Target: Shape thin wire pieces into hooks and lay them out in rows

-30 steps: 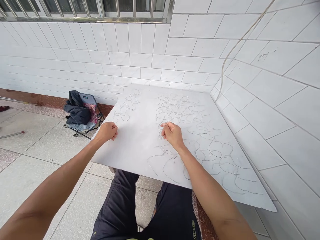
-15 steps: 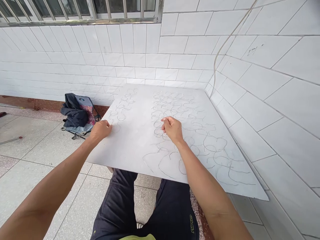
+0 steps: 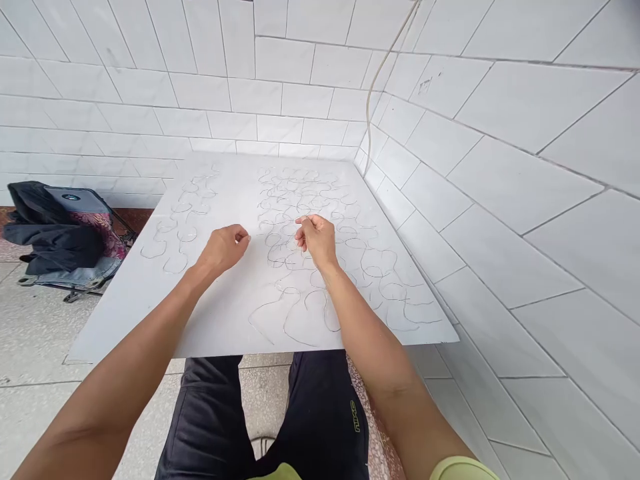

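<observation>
A white board (image 3: 225, 320) reaches from my lap to the tiled wall, with thin dark curved strands like fine wire or thread lying on it. My left hand (image 3: 223, 248) hovers over the bare strip between two groups of strands, its thumb and fingertips pinched together. Over the edge of the larger right-hand group of strands (image 3: 377, 270) is my right hand (image 3: 319, 241), also closed in a pinch. Whatever either hand holds is too fine to make out. The smaller group of looped strands (image 3: 175, 265) lies to the left of my left hand.
White tiled walls (image 3: 500, 233) meet at a corner behind and right of the board. A cable (image 3: 369, 107) hangs down that corner. On the left, a folding chair (image 3: 95, 267) carries dark clothing (image 3: 50, 230). My legs (image 3: 210, 413) are under the board's near edge.
My left hand has left the smaller strand group at the left and moved right, closer to my right hand. My right hand stays over the same strands. The view has turned right.
</observation>
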The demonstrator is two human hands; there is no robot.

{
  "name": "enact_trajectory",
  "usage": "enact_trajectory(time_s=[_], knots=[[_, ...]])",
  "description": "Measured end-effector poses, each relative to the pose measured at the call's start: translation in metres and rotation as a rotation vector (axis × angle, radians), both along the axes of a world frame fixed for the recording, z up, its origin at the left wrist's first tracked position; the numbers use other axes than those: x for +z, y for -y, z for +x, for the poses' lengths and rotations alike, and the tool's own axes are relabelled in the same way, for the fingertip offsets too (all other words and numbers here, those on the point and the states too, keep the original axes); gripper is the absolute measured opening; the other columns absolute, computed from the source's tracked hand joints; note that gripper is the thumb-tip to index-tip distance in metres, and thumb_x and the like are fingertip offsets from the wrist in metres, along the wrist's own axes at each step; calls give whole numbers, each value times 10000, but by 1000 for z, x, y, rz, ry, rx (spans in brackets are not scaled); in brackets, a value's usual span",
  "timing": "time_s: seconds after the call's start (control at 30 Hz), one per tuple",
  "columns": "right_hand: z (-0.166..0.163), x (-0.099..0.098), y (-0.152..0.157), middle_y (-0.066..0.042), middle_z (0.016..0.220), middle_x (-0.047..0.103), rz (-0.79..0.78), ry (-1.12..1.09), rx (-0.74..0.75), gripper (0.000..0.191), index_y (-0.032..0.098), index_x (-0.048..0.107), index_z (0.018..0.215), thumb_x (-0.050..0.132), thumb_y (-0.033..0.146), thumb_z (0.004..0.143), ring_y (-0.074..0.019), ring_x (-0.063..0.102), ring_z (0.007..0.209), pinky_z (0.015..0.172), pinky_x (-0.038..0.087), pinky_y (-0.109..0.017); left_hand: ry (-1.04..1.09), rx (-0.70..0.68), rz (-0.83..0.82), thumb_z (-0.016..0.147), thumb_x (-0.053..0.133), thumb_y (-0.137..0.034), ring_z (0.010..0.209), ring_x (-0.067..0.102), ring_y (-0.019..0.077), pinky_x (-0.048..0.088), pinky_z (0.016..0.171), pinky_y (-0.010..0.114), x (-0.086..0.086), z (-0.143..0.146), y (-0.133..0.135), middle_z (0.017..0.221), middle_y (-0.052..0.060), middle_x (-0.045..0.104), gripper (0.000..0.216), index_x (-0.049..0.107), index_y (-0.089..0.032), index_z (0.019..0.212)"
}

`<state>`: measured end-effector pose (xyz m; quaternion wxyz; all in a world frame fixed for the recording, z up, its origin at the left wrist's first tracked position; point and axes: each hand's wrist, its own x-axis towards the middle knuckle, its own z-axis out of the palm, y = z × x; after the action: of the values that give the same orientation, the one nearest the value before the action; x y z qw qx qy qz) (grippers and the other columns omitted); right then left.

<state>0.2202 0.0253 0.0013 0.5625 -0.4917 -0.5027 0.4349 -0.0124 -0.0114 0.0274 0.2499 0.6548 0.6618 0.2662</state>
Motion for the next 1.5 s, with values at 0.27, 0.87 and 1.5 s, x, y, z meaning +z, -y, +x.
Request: enact_trajectory(time_s=[0.27, 0.87, 1.5], knots=[[-2, -8, -5, 9, 675, 659, -13, 221, 3, 169, 208, 664, 906, 535, 295, 972, -113, 551, 514, 445, 383, -229, -31, 7, 75, 895, 610, -268, 785, 646, 214, 451, 628, 317, -40, 22, -55, 1004, 97, 758, 124, 704, -197, 935], [-7, -39, -9, -125, 1127, 675, 345, 1068, 220, 241, 153, 725, 1059, 533, 38, 970, -285, 549, 1099, 914, 481, -420, -156, -190, 195, 937, 542, -264, 854, 639, 229, 477, 734, 359, -52, 18, -41, 1050, 99, 675, 185, 698, -202, 1016], [3, -14, -15, -86, 1075, 774, -44, 248, 42, 308, 198, 682, 993, 475, 422, 1041, -196, 725, 964, 811, 565, -311, 380, -153, -83, 897, 638, -448, 591, 447, 130, 348, 539, 264, -23, -1, -32, 709, -10, 521, 275, 664, -190, 989]])
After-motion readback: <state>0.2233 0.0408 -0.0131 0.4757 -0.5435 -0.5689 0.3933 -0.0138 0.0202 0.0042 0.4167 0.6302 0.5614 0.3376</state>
